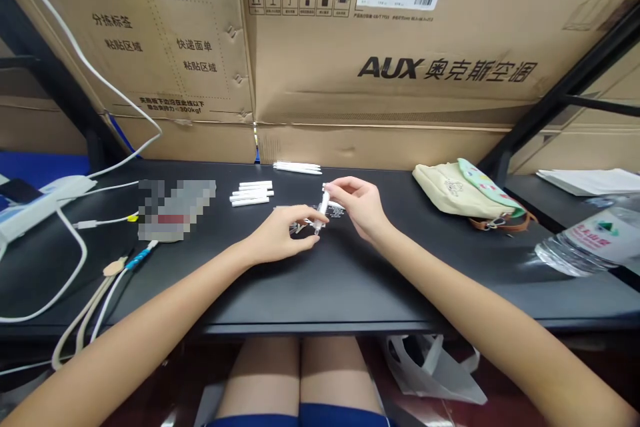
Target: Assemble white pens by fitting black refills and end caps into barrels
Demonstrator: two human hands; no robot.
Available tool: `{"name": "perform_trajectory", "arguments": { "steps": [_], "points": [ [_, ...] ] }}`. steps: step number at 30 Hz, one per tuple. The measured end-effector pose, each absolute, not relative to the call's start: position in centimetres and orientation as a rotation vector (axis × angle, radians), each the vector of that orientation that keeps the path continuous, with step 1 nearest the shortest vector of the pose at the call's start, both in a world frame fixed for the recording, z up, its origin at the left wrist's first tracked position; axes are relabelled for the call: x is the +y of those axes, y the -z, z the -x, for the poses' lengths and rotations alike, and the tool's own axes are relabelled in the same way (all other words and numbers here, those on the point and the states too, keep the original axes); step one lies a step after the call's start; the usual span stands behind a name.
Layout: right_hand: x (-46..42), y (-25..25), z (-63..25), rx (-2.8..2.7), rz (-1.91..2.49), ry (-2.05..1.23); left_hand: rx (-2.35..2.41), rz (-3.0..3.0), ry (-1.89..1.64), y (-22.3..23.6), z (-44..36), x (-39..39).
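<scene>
Okay, right hand (357, 205) pinching white plastic tube (323, 212) near top, left hand (283, 235) curled against lower end; looks light, stiff, hold by barrel.

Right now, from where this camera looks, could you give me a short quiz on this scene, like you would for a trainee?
1. Which hand is nearer the beige cloth bag?
2. Fill in the blank: the large Latin letters printed on the cardboard box read ___.
3. True or false: loose white tubes lie on the black table, left of the held white tube.

Key: 1. The right hand. 2. AUX. 3. True.
</scene>
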State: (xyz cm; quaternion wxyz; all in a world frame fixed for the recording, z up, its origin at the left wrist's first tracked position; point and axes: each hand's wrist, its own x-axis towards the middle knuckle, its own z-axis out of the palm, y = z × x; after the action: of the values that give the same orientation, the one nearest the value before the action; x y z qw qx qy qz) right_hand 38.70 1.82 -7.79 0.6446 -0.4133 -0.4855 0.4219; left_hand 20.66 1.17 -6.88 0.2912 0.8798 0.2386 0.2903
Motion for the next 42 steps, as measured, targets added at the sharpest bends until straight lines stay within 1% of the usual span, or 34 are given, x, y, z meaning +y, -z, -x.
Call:
{"name": "perform_trajectory", "arguments": {
  "steps": [9,18,36,42],
  "points": [
    [1.64,7.59,-38.6,-1.123,0.967,-0.932,0.637,-2.357,-0.727,6.99,-20.6,1.34],
    [1.51,7.59,-38.41,-1.161,0.963,-0.892,0.612,-2.359,-0.806,7.09,-20.8,1.18],
    [1.28,7.49,-38.45,-1.159,0.939,-0.875,0.618,-2.402,-0.739,7.11,-20.8,1.19],
    [1.16,7.5,-38.33,-1.18,0.962,-0.867,0.63,-2.39,-0.816,7.23,-20.85,1.2]
  ]
}}
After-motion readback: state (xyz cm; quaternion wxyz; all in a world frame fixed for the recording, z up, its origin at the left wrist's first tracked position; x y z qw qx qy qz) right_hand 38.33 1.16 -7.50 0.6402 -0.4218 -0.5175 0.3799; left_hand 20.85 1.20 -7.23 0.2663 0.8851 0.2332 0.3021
